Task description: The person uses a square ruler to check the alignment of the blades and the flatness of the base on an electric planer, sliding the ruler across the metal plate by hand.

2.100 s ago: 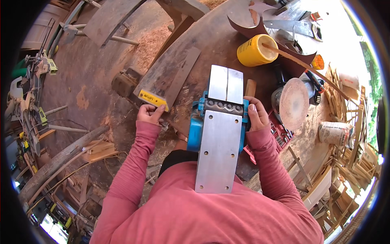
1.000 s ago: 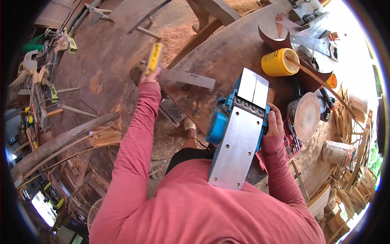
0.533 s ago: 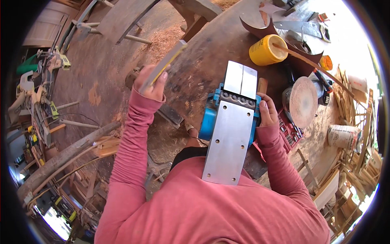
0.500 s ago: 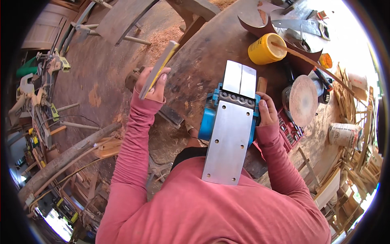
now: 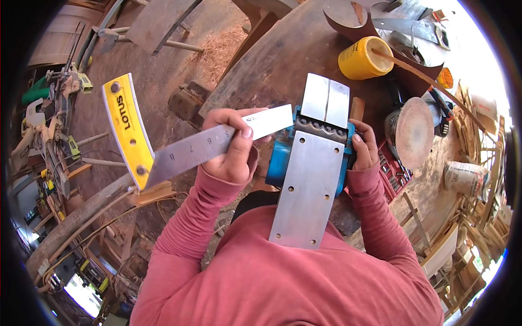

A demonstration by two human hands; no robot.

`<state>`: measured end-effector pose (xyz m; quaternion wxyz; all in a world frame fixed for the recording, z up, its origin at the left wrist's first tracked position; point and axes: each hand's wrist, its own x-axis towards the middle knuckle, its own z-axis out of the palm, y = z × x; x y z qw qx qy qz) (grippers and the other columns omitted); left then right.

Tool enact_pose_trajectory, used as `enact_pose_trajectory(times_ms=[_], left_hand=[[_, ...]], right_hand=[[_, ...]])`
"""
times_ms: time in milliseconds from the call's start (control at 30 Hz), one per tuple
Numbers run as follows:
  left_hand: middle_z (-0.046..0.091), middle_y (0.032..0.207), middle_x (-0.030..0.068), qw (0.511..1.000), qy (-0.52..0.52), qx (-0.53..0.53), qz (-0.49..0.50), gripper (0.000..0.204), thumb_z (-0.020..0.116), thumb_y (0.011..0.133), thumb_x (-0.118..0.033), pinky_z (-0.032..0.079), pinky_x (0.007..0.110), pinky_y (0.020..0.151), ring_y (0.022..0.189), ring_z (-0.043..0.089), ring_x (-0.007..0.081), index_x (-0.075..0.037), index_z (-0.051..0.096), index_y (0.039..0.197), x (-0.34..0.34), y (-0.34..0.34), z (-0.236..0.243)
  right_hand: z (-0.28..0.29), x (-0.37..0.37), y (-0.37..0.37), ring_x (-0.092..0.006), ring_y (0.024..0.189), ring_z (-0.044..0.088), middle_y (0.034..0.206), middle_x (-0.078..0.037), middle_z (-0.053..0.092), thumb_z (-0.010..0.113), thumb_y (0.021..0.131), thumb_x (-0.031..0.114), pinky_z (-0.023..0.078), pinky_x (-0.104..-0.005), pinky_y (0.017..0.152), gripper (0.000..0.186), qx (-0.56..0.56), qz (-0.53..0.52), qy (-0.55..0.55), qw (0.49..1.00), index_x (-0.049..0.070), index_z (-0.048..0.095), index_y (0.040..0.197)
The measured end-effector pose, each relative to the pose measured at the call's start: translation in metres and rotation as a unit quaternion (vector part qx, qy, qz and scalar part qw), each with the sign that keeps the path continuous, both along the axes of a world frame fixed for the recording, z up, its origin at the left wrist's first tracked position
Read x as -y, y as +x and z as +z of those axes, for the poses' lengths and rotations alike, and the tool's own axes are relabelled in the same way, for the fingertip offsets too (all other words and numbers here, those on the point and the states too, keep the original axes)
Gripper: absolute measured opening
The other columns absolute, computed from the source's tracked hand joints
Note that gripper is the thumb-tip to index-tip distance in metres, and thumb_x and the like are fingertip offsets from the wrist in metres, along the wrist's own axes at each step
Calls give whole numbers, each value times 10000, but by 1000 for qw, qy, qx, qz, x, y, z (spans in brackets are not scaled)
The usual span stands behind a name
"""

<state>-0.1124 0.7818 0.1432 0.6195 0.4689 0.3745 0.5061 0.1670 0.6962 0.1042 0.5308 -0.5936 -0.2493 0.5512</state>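
Observation:
An electric hand planer lies upside down at my front, its metal sole facing up and its near end close to my shirt. The dark cutter drum shows between the long and short sole plates, with blue housing at the sides. My right hand grips the planer's right side beside the drum. In my left hand is a try square, pinched around its steel blade. The square's yellow stock points away to the left, while the blade's tip comes up to the planer's left edge near the drum; whether they touch, I cannot tell.
A yellow tub with a stick across it stands beyond the planer. To the right are a round disc on a tool and a red case of small parts. A handsaw lies at the far right, and a vise-like block sits left.
My left hand has moved right and nearer, turning the try square from edge-on to flat, with its blade toward the planer. My right hand stays on the planer.

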Motion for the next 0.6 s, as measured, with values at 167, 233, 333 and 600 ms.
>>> enact_pose_trajectory(times_ms=[167,233,333,600], left_hand=[[688,1298,292,989,113,-80,-51,113,532,1079,-17,634,349,898,1038,741,238,-35,475,1175,2,-5,-6],[687,1304,286,990,103,-75,-53,94,535,1080,-18,607,341,912,1030,730,216,-34,488,1159,1,-4,-7],[704,1291,275,967,180,-172,-58,93,563,1079,-40,589,346,922,1040,730,212,-48,503,1150,0,-2,-5],[748,1222,257,942,257,-210,-56,92,606,1065,-63,603,347,852,989,766,251,-48,548,1135,0,5,3]], right_hand=[[-1,-1,0,-141,1079,655,1228,-96,682,460,1060,146,534,-303,993,391,27,4,2,1000,-9,571,1401],[0,-2,-1,-141,1070,656,1226,-97,682,458,1059,151,537,-303,985,392,40,5,1,999,-11,570,1399],[1,-2,0,-139,1060,654,1221,-100,681,455,1057,158,535,-299,977,396,33,6,-2,999,-9,570,1397],[3,-3,-1,-142,1058,656,1213,-101,679,453,1052,175,537,-302,974,405,60,18,-1,998,-8,565,1396]])
